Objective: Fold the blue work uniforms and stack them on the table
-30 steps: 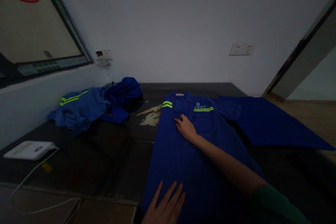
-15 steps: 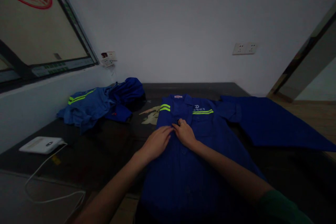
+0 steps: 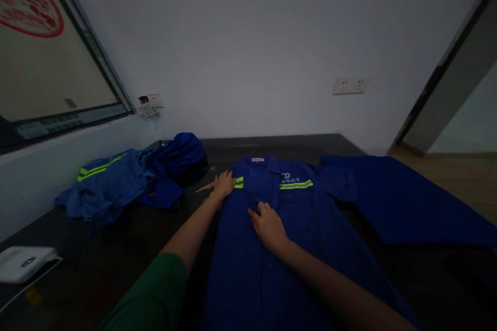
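A dark blue short-sleeved work shirt (image 3: 298, 212) lies front up on the dark table, its collar toward the wall. It has a yellow-green reflective stripe and white print on the chest. My left hand (image 3: 224, 184) rests at the shirt's left edge beside the stripe, fingers stretched forward and lying on the cloth. Below the collar, at the front opening, is my right hand (image 3: 269, 225), with its fingers bent and closed on the edge of the cloth. Its fingertips are partly hidden and dim.
Crumpled blue garments (image 3: 112, 178) with reflective stripes lie at the left. A flat blue cloth (image 3: 407, 201) covers the right side. A white device (image 3: 27, 264) with a cable sits at the left front. Wall sockets (image 3: 350, 86) are above the table (image 3: 272, 140).
My left hand has left the front opening and moved out and up to the shirt's left edge. My right hand stays at the opening. The view has tilted up slightly.
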Tool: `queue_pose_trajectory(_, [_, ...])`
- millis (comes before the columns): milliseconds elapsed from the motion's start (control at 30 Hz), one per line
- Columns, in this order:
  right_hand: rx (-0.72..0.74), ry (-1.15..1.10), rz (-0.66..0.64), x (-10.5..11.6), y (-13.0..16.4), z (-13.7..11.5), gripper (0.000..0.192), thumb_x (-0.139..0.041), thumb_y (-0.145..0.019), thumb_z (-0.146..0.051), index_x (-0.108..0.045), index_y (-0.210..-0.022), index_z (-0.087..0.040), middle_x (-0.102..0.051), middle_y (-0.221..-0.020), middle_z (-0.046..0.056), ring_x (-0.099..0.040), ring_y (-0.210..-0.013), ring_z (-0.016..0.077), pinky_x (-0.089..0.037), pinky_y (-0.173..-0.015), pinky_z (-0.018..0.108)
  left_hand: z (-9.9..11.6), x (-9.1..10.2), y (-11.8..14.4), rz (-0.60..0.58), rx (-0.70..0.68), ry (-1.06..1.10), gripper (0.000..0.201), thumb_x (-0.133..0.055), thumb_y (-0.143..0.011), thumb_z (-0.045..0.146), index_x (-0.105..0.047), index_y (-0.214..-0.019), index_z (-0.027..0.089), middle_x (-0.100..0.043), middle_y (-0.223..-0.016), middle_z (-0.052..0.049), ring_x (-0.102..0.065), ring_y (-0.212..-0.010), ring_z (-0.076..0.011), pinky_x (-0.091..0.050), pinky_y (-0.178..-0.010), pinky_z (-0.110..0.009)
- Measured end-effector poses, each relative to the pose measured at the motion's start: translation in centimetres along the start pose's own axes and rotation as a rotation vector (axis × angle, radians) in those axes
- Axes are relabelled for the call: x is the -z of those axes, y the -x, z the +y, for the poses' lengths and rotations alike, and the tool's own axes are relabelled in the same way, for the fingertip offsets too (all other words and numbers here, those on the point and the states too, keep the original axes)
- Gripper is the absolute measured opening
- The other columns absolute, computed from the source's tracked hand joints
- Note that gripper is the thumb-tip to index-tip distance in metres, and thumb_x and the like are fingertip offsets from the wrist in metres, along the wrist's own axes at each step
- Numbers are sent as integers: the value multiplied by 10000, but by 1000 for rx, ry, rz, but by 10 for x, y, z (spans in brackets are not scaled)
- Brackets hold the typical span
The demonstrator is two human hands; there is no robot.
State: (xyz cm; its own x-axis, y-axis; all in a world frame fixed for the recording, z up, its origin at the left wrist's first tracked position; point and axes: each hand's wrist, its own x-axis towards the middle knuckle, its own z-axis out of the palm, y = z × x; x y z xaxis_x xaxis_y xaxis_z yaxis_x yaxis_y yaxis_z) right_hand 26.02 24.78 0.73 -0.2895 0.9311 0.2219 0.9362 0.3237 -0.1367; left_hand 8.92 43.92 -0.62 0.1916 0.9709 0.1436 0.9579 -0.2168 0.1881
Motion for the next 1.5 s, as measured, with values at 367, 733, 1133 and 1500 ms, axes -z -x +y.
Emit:
queue_pose_trajectory(367, [275, -185, -64, 7, 0, -46, 446, -539, -920, -367, -539, -1327, -185, -496, -1402, 143, -454, -1274, 295, -414, -1026, 463, -38, 0, -107, -10, -232, 209, 247, -527, -867, 346, -658, -988, 174, -598, -1219, -82, -509, -1169, -227, -386, -1023, -379])
queue_pose_trajectory(733, [296, -356, -200, -10, 0, -46, 507, -452, -952, -436, -430, -1427, -258, -384, -1502, 110, -352, -1371, 284, -306, -1111, 494, -33, -8, -131, -122, -460, 307, 121, -496, -826, 205, -596, -888, 175, -659, -934, -33, -595, -897, -172, -453, -838, -276])
queue_pose_trajectory(1133, [334, -298, -141, -7, 0, -46, 491, -437, -960, -410, -449, -1410, -212, -406, -1481, 137, -375, -1354, 285, -314, -1105, 479, -4, 9, -91, 211, -277, 123, 388, -372, -848, 61, -581, -1151, 183, -558, -1190, -111, -463, -1184, -245, -262, -1099, -418])
queue_pose_trajectory(1500, [151, -504, 42, 32, -17, -9, 311, -474, -943, -241, -573, -1234, -194, -643, -1205, 72, -569, -1127, 157, -427, -979, 290, 46, -27, -20, 2, -160, 150, 475, -421, -931, 281, -453, -1367, 95, -438, -1441, -191, -375, -1353, -295, -285, -1119, -445])
